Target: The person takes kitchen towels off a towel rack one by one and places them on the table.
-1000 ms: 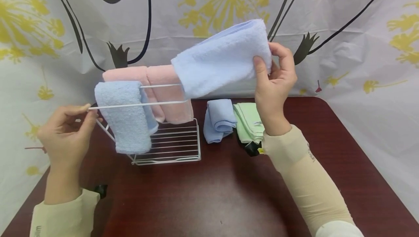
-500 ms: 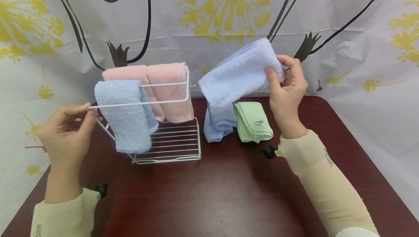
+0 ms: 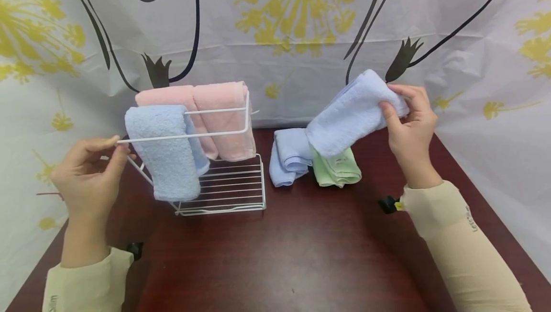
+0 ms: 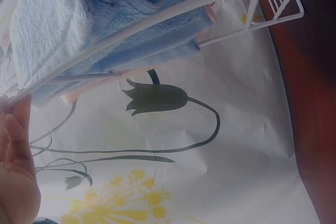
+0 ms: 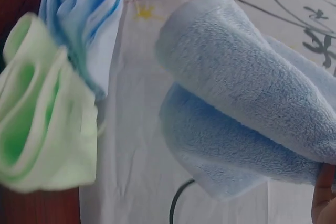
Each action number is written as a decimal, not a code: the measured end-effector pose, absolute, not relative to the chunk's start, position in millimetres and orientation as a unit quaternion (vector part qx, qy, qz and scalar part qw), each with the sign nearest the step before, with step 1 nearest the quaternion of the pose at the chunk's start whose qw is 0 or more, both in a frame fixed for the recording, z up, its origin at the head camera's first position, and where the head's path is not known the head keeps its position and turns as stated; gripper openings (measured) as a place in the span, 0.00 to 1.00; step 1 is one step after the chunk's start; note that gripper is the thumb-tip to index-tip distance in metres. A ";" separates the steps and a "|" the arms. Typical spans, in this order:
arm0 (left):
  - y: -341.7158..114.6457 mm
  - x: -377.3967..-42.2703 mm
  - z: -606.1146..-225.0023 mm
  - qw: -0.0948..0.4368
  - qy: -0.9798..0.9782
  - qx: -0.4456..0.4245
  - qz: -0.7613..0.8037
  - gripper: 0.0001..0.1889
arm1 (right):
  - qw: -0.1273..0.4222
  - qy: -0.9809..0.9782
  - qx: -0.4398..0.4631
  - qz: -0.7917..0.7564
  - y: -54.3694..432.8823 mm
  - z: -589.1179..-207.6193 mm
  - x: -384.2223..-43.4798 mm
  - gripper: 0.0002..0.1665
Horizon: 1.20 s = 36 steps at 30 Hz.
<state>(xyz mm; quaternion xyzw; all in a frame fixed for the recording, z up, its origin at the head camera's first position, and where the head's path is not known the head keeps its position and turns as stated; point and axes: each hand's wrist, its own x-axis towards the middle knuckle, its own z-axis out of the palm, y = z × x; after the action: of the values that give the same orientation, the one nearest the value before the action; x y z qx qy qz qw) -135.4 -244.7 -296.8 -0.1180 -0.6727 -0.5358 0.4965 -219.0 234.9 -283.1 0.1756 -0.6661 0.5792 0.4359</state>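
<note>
A folded light blue towel hangs in the air, its right end pinched between the thumb and fingers of my right hand. The right wrist view shows the same towel from close by, folded over itself. My left hand pinches the near corner of a white wire rack by its upper bar. Over that rack's bars hang another light blue towel in front and pink towels behind. In the left wrist view, fingers touch the bar's end.
A folded blue towel and a folded green towel lie on the dark red table, right of the rack. The rack's wire bottom shelf stands on the table. A patterned cloth hangs behind.
My right hand has carried the held blue towel right and down, away from the rack's end, so the rack's right corner now shows. The left hand has stayed at its corner.
</note>
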 end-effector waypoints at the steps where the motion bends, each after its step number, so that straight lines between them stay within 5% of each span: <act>1: -244.6 -135.6 -296.9 0.497 -0.672 -0.118 -0.536 0.09 | 0.436 -0.676 0.174 0.569 238.5 -282.6 -217.7 0.16; 17: -244.7 -136.1 -298.0 0.495 -0.679 -0.118 -0.529 0.09 | 0.396 -0.769 0.169 0.473 302.3 -289.4 -216.2 0.14; 36: -244.8 -136.5 -300.1 0.508 -0.674 -0.123 -0.523 0.09 | 0.274 -0.868 0.223 0.350 354.0 -302.9 -211.0 0.17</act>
<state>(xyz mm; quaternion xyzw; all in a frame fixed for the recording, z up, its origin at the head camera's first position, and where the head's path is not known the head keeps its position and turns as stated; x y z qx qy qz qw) -136.5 -244.8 -300.1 -0.1226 -0.6736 -0.5226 0.5081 -211.0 354.0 -302.9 0.2227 -0.8676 0.3497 0.2745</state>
